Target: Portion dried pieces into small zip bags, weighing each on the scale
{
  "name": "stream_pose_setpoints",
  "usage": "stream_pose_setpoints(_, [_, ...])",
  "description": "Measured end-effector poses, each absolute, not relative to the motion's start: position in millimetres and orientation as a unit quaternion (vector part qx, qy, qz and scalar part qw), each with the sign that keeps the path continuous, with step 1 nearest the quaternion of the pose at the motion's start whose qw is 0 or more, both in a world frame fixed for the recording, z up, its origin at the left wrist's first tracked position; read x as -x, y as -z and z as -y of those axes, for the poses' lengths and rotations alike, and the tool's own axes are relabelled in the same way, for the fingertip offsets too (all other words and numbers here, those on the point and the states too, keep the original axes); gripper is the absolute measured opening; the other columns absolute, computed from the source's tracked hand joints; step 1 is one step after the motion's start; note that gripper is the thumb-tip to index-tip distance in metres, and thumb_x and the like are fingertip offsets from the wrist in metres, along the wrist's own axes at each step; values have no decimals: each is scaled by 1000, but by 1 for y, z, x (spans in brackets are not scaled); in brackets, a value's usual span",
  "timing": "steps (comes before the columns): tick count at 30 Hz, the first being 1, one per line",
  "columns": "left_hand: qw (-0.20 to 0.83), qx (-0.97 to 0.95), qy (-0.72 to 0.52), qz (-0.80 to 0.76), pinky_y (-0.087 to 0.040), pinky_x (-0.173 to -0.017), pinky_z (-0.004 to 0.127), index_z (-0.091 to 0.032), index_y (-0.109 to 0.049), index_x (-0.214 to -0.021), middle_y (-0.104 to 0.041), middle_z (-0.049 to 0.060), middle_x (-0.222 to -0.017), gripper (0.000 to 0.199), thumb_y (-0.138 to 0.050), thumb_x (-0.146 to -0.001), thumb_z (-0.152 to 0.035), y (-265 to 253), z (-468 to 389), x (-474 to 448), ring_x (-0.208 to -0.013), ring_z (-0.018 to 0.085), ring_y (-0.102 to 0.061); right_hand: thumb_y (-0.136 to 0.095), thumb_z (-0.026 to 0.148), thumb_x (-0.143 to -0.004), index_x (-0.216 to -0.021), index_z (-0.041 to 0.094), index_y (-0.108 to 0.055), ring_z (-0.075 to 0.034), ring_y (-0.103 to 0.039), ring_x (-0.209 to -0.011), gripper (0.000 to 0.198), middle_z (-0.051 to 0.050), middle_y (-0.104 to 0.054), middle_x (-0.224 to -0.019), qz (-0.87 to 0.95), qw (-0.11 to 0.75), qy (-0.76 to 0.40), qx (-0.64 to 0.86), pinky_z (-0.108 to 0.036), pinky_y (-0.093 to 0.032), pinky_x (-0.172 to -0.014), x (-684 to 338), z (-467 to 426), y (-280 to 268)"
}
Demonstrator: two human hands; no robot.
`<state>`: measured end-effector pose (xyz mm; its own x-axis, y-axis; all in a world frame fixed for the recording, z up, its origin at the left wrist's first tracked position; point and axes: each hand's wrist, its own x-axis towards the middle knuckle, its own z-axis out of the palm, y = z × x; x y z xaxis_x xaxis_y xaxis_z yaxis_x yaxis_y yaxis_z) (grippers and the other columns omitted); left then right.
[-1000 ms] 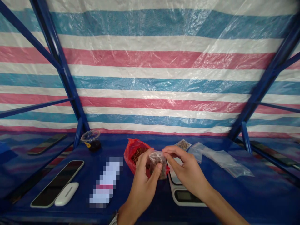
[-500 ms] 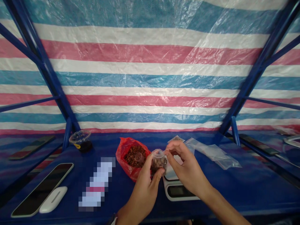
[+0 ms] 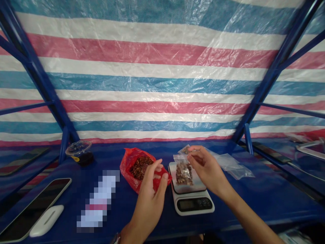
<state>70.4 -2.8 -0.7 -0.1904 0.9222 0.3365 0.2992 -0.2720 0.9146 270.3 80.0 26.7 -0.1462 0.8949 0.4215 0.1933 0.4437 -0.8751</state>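
Note:
My left hand (image 3: 151,191) is open over the near right side of a red plastic bag (image 3: 126,169), thumb and fingers apart and holding nothing. Inside that bag lie small brown pieces (image 3: 138,166), with a small clear cup (image 3: 145,168) partly hidden by my fingers. My right hand (image 3: 208,171) pinches the upper right corner of a clear zip bag (image 3: 184,173) filled with similar brown pieces. This zip bag rests on the plate of a white digital scale (image 3: 175,196); the figures on its display cannot be read.
Behind the scale are another small filled bag (image 3: 183,149) and several flat clear bags (image 3: 235,166). To the left are a cup of dark liquid (image 3: 82,156), a phone (image 3: 38,206), a white case (image 3: 47,220) and a blurred-out strip (image 3: 98,201), all on the blue table (image 3: 266,200).
The filled zip bag has gone from between my hands down onto the scale. My left hand has let go of it and moved left, fingers opening. The view has shifted slightly.

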Motion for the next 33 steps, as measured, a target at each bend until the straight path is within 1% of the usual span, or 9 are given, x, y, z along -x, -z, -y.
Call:
stream_pose_setpoints(2, [245,-581,-556,-542,-48,-106,41,-25,-59,-132,-64,10,-128,36,-50,-102,-42,-2,2,-67,-117,22,-63,-63,41,-90,-109,21,-58,-17,-65,-67,28,-1,-69,-80,669,486,-351,439,-28,-51,-59,-282,-93,-12])
stream_pose_setpoints(4, [228,-606,-543,-535,-49,-102,38,-25,-64,-123,-67,8,-122,29,-49,-102,-38,-6,3,-64,-112,22,-64,-60,38,-89,-107,20,-61,-18,-64,-63,25,-1,-70,-77,677,451,-330,479,-30,-50,-58,-290,-102,4])
stream_pose_setpoints(8, [240,-665,-496,-503,-52,-91,32,-24,-70,-104,-71,7,-106,25,-47,-103,-34,-14,9,-62,-100,20,-67,-55,35,-91,-113,19,-68,-23,-69,-79,30,-7,-76,-94,710,405,-218,534,-40,-54,-79,-302,-111,23])
stream_pose_setpoints(11, [272,-707,-448,-475,-53,-84,29,-25,-71,-96,-72,6,-98,28,-44,-104,-30,-16,15,-61,-93,19,-68,-52,40,-94,-114,18,-70,-25,-68,-88,36,-11,-76,-107,696,430,-146,556,-42,-53,-84,-317,-116,25])
stream_pose_setpoints(18, [299,-758,-370,-446,-54,-80,25,-27,-71,-92,-73,2,-91,25,-48,-100,-24,-15,27,-54,-85,17,-69,-50,49,-93,-103,17,-72,-24,-63,-74,39,-10,-74,-90,594,498,-133,617,-37,-49,-69,-351,-119,29])
stream_pose_setpoints(22, [292,-769,-349,-450,-55,-79,26,-28,-72,-93,-73,3,-90,26,-47,-99,-23,-12,28,-50,-86,18,-70,-54,49,-91,-104,17,-72,-22,-60,-71,39,-9,-73,-91,637,476,-179,580,-36,-49,-68,-351,-111,28])
stream_pose_setpoints(27, [293,-768,-333,-463,-54,-79,25,-29,-71,-93,-73,1,-90,25,-47,-100,-24,-9,26,-48,-85,17,-70,-55,45,-93,-101,18,-71,-20,-59,-72,32,-7,-72,-93,689,455,-186,533,-34,-49,-69,-346,-93,13])
stream_pose_setpoints(30, [299,-767,-329,-462,-53,-79,23,-29,-71,-92,-73,1,-90,26,-47,-100,-23,-8,25,-49,-86,16,-70,-54,42,-96,-99,20,-71,-19,-60,-72,28,-4,-71,-86,734,401,-205,508,-33,-49,-69,-343,-79,4])
stream_pose_setpoints(33, [308,-768,-325,-457,-53,-79,23,-29,-72,-93,-73,1,-91,26,-47,-100,-23,-9,24,-52,-86,16,-70,-52,43,-98,-107,21,-71,-21,-63,-74,30,-4,-71,-86,758,352,-197,513,-33,-50,-70,-331,-70,3])
